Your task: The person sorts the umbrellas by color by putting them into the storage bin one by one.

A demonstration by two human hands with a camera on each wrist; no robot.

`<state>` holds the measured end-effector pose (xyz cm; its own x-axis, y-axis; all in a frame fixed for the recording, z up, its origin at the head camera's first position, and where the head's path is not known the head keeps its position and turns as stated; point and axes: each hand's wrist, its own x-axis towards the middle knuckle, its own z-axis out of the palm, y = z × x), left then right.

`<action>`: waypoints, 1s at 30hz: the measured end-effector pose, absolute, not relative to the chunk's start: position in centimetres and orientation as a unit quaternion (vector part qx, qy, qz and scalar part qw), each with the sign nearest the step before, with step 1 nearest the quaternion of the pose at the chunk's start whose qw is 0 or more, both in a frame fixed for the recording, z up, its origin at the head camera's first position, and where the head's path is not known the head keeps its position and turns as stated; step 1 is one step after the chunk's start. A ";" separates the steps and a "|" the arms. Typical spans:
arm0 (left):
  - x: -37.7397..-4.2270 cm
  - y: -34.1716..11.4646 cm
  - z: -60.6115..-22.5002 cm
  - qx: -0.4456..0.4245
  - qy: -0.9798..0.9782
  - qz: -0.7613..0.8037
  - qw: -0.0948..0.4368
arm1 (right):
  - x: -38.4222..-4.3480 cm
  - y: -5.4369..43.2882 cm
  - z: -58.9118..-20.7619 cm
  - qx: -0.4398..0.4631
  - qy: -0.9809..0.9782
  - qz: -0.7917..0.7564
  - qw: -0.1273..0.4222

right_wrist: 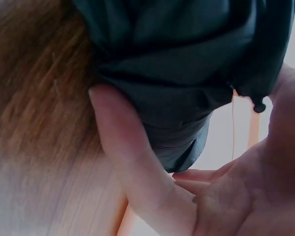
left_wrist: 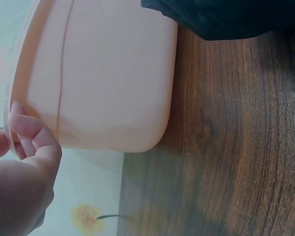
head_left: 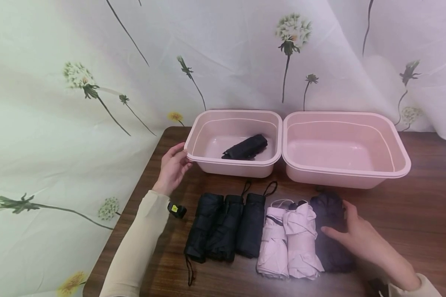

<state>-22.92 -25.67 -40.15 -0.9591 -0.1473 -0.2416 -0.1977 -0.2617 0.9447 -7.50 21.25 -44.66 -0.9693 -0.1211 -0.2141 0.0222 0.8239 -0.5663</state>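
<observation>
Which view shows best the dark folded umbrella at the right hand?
The head view: the dark folded umbrella shows nearly end to end, though hazy and partly behind the right hand. The right wrist view gives only a cropped close-up; the left wrist view, nothing.

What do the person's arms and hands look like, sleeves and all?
The left sleeve is long, plain and cream; the right sleeve shows only its pale cuff end. The left hand and right hand wear no gloves. A small black box with a yellow mark sits by the left cuff.
</observation>
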 end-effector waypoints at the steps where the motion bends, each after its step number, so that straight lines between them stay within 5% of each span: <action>1: -22.9 -25.7 -40.1 -0.142 0.607 0.782 0.017 | -7.6 21.3 -44.7 -0.027 0.948 -0.295 0.120; 23: -23.0 -25.8 -40.3 -0.140 0.608 0.782 0.015 | -8.1 22.1 -44.4 -0.021 0.962 -0.242 0.125; 30: -22.9 -25.7 -40.2 -0.143 0.608 0.781 0.013 | -8.3 21.4 -43.9 -0.014 0.965 -0.204 0.165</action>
